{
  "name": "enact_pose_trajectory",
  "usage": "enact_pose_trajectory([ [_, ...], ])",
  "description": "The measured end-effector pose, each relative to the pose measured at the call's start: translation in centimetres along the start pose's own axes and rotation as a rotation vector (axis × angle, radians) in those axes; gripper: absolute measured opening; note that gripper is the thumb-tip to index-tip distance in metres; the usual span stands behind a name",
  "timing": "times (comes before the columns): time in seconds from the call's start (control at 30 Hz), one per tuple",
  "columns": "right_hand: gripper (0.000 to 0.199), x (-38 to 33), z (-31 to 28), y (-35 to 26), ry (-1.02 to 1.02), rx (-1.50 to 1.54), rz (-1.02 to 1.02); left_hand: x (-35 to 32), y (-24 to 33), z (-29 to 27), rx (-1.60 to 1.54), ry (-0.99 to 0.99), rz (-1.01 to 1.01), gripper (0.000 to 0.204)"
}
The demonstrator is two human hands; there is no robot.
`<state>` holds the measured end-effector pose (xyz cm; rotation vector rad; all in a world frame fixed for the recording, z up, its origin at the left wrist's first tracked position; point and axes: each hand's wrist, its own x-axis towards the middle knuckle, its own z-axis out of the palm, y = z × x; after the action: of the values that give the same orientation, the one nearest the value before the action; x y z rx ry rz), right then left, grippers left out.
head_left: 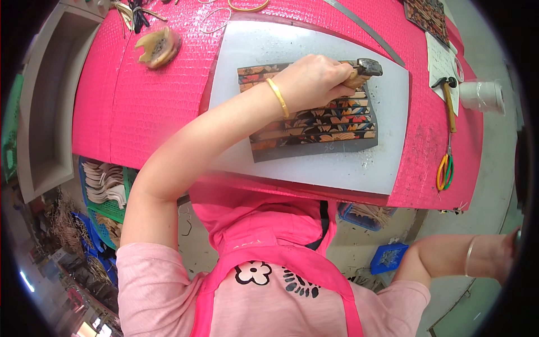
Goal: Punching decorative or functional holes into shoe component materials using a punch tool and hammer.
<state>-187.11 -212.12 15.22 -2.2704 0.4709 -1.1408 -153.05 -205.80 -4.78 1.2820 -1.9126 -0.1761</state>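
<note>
My left hand is closed around a tool with a tan grip and a blocky dark metal head; its exact kind is hard to make out. Below that hand lies a dark sheet bearing several parallel strips with a floral pattern, partly covered by my forearm. Under the sheet is a white board with small dark crumbs scattered on it. Far off to the right, my right hand reaches the picture's dark rim, where its fingers are hidden.
A pink cover spreads over the table. On the right lie a hammer, scissors and a white roll. A metal ruler rests at the back. A tan lump sits back left. Blue baskets stand below.
</note>
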Motion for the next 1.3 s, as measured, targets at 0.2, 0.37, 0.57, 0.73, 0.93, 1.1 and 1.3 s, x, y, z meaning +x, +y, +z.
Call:
enact_pose_trajectory([
  [0.2,0.042,-2.3,5.1,0.7,-0.442,-0.255,0.671,-0.1,0.6,-0.2,-0.008,-0.069,0.012,0.024],
  [0.37,0.047,-4.6,10.5,1.2,-0.383,-0.28,0.639,0.1,0.5,0.0,0.039,-0.009,0.035,0.024],
  [0.57,0.048,-6.3,13.2,3.0,-0.401,-0.274,0.608,-0.4,0.6,-1.3,-0.372,0.135,-0.302,0.02],
  [0.73,0.049,-7.5,11.7,3.6,-0.478,-0.246,0.812,-0.8,1.4,-1.2,-0.229,0.077,-0.236,0.02],
  [0.93,0.049,-7.9,12.5,4.0,-0.41,-0.224,0.712,-0.9,0.9,-0.2,-0.151,0.006,-0.27,0.022],
  [1.1,0.049,-8.2,12.3,4.0,-0.403,-0.221,0.721,-1.0,0.8,-0.1,-0.106,0.021,-0.188,0.022],
  [1.3,0.051,-9.9,11.3,5.3,-0.432,-0.244,0.639,-0.8,0.8,0.1,-0.071,0.005,-0.061,0.025],
])
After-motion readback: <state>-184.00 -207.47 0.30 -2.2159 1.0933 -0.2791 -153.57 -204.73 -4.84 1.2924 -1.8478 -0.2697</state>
